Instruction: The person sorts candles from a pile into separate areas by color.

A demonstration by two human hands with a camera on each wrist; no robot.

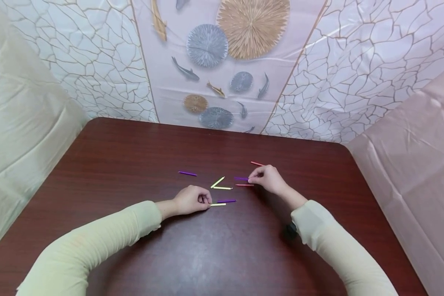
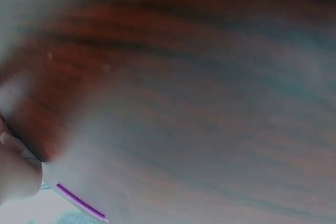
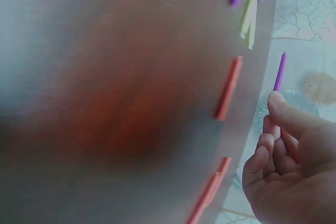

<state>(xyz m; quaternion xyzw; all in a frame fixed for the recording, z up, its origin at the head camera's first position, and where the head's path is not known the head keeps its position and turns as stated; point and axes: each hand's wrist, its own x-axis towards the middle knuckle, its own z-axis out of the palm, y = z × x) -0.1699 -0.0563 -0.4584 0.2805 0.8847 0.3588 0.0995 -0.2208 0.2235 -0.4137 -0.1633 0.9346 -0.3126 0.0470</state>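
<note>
My right hand (image 1: 268,179) pinches a thin purple candle (image 3: 280,72) by one end between thumb and forefinger, its wick end pointing away from the hand. Just below it in the head view lies a red candle (image 1: 244,185). With the side of the palm low over the table, my left hand (image 1: 193,200) pinches the end of a yellow candle (image 1: 218,204). Right behind that one lies another purple candle (image 1: 227,201). Two more yellow candles, one slanted (image 1: 218,182) and one level (image 1: 223,188), meet in a V between the hands.
A separate purple candle (image 1: 187,173) lies farther back on the left of the dark wooden table (image 1: 133,148). Beyond the right hand is a red candle (image 1: 257,163); the right wrist view shows two red candles (image 3: 210,190) overlapping there. Patterned cloth (image 1: 207,102) hangs along the back edge.
</note>
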